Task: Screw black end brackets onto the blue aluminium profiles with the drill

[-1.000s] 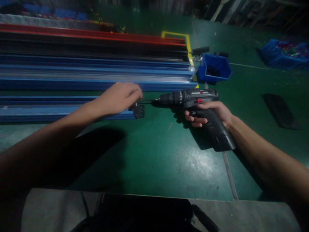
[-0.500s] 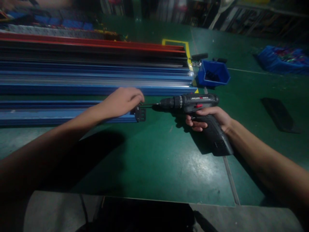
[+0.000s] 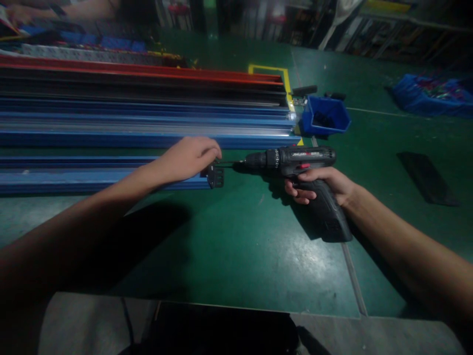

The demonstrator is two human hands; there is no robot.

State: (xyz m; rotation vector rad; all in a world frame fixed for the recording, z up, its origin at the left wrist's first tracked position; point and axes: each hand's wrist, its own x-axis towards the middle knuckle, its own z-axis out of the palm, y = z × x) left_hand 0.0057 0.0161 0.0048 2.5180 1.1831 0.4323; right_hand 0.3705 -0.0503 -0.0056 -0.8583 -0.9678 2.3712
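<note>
My right hand (image 3: 327,182) is wrapped round the grip of a black cordless drill (image 3: 310,155), which points left. From its chuck a long thin bit (image 3: 231,162) reaches to the end of a blue metal profile (image 3: 185,183). A black slotted end piece (image 3: 217,176) sits at that profile's right end. My left hand (image 3: 192,157) lies over the same end, its fingers bent and closed beside the bit's tip. What those fingers pinch is hidden.
Behind lie several long blue profiles (image 3: 240,133), with black and red ones (image 3: 221,74) beyond. A blue bin (image 3: 327,116) holding dark parts stands past their ends. Farther right are a flat black object (image 3: 424,177) and a blue container (image 3: 432,93). Another person's arm (image 3: 88,10) shows at top left.
The drill's handle end has tilted slightly down and left in my right hand. My left hand keeps its place at the profile's end. The view has shifted a little.
</note>
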